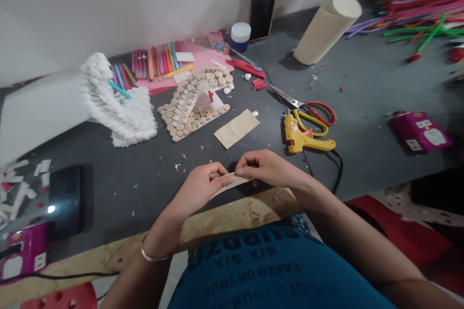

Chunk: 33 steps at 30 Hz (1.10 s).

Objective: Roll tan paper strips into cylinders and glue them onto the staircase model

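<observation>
Both thumbs and forefingers pinch a narrow folded strip of beige paper point(239, 179) close to the table's front edge. My left hand point(205, 183) grips its left part, and my right hand point(266, 168) grips it toward the right end. Just beyond lies a flat beige paper rectangle point(237, 128). A small arched craft model point(195, 104), covered in rolled paper coils, stands behind it. To the right rest a yellow glue gun point(302, 137) and scissors point(308, 108) with red and yellow handles.
A white fluffy stair-like model point(119, 106) stands at left, near a dark phone point(65, 198) and paper scraps point(21, 190). Purple power sockets point(422, 131), a beige paper roll point(326, 31), colourful pipe cleaners point(424, 5), a white-lidded jar point(240, 36) and markers point(155, 60) surround the work area.
</observation>
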### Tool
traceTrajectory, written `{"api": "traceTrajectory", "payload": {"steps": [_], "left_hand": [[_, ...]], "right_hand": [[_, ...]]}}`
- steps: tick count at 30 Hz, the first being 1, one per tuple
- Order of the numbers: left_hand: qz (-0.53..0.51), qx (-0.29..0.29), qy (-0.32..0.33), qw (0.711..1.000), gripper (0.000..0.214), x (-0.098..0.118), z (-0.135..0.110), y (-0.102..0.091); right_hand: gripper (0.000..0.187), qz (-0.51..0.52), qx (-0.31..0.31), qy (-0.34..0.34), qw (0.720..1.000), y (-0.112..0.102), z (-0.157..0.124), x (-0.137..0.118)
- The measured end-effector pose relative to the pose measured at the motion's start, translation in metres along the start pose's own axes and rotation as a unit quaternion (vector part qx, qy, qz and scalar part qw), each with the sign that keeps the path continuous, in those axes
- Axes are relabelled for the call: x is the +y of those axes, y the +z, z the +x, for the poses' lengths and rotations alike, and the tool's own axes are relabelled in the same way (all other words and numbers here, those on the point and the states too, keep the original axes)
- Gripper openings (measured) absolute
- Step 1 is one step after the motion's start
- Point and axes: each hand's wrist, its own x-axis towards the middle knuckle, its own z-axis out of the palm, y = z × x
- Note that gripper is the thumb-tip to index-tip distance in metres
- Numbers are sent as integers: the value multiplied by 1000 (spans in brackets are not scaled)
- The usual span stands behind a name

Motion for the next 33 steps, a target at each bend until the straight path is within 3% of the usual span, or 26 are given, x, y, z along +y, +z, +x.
{"api": "traceTrajectory", "payload": {"steps": [6, 11, 16, 21, 28, 33], "left_hand": [[43, 35, 4, 998, 26, -10, 3, -7], [160, 92, 35, 982, 24, -18, 6, -9], [270, 151, 94, 946, 17, -31, 10, -10], [294, 176, 127, 931, 16, -45, 12, -10], [271, 212, 212, 915, 19, -58, 14, -11], [297, 202, 274, 892, 19, -66, 16, -15]], "right_hand": [[16, -119, 47, -28, 991, -6, 5, 3], [16, -205, 89, -31, 974, -6, 10, 5], [11, -343, 123, -99, 926, -6, 15, 8], [15, -422, 149, -180, 876, -6, 17, 17], [23, -450, 129, -237, 851, -12, 14, 22], [29, -483, 106, -262, 829, -15, 6, 25]]}}
